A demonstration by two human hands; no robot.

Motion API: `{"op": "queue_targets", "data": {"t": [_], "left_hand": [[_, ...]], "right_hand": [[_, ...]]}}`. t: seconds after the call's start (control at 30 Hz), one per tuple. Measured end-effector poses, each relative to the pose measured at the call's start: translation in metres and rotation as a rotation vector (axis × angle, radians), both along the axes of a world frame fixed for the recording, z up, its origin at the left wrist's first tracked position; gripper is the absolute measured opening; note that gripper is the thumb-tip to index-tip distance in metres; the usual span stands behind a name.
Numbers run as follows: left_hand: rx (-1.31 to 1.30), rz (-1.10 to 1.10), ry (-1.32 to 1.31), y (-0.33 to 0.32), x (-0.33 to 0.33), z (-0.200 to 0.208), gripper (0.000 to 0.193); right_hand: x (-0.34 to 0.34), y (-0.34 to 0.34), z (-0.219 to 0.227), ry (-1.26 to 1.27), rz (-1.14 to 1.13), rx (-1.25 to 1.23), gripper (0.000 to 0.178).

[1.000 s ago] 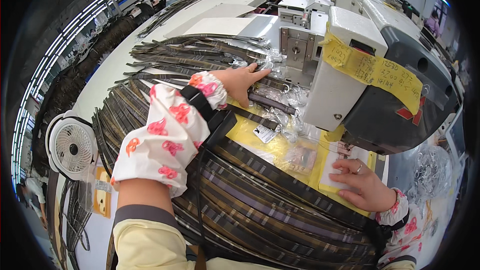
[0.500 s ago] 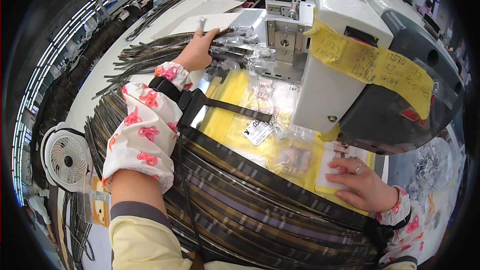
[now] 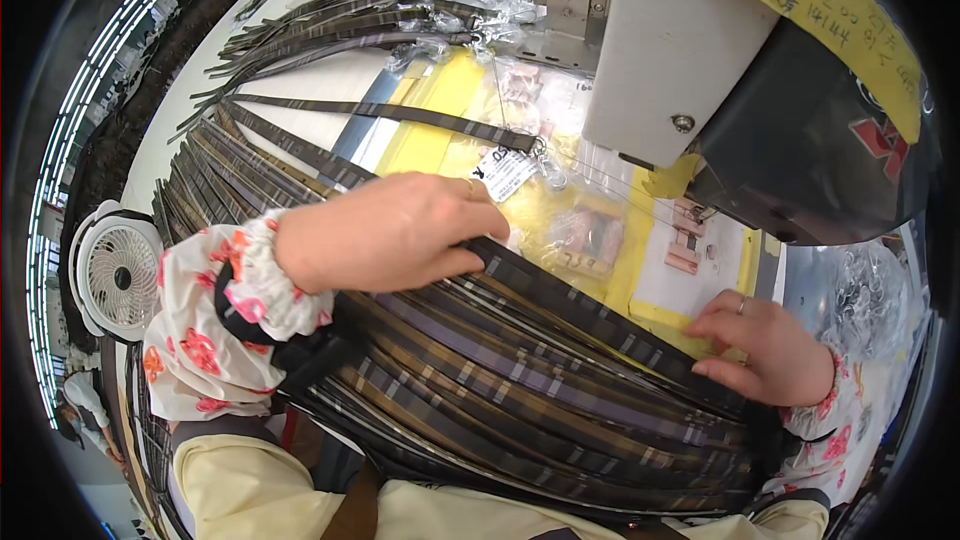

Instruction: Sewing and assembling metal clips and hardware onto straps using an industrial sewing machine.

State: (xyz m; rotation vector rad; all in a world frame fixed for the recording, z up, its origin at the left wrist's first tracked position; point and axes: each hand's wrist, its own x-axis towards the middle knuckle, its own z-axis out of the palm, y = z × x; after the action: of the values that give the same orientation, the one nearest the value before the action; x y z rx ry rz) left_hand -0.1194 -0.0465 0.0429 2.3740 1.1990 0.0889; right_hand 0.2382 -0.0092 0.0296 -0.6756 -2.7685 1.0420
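Observation:
My left hand (image 3: 400,230) reaches over a wide bundle of dark striped straps (image 3: 480,360), its thumb and fingers closed on the edge of the uppermost strap (image 3: 560,295). My right hand (image 3: 765,345) is by that strap's right end, thumb and fingers apart; whether it touches the strap is unclear. A single strap (image 3: 400,114) with a metal clasp (image 3: 549,168) lies across the yellow-covered machine bed (image 3: 410,155). Next to the clasp is a white paper tag (image 3: 505,175). The needle area, with a pink metal plate (image 3: 685,235), lies beyond my right hand.
A sewing machine's white arm (image 3: 680,50) and dark head (image 3: 820,130) overhang the right side. Farther off, straps with plastic-wrapped clasps (image 3: 370,25) are piled. A white fan (image 3: 118,275) stands at left; clear plastic (image 3: 855,290) lies at right.
My left hand has come back from the far clasp pile to the near bundle and closed on its top strap. My right hand has withdrawn slightly from the needle area. The view has shifted.

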Motion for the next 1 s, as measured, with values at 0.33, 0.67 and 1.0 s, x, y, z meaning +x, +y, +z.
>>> {"op": "queue_targets", "data": {"t": [0.33, 0.67, 1.0], "left_hand": [[0.355, -0.207, 0.054, -0.012, 0.047, -0.013, 0.021], [0.141, -0.014, 0.120, 0.004, 0.044, -0.002, 0.030], [0.106, -0.303, -0.066, 0.003, 0.111, -0.012, 0.034]], "right_hand": [[-0.005, -0.001, -0.009, -0.095, 0.012, -0.180, 0.019], [0.029, 0.015, -0.008, -0.041, -0.055, -0.418, 0.016], [0.014, 0.009, -0.030, 0.214, -0.026, -0.222, 0.014]]}}
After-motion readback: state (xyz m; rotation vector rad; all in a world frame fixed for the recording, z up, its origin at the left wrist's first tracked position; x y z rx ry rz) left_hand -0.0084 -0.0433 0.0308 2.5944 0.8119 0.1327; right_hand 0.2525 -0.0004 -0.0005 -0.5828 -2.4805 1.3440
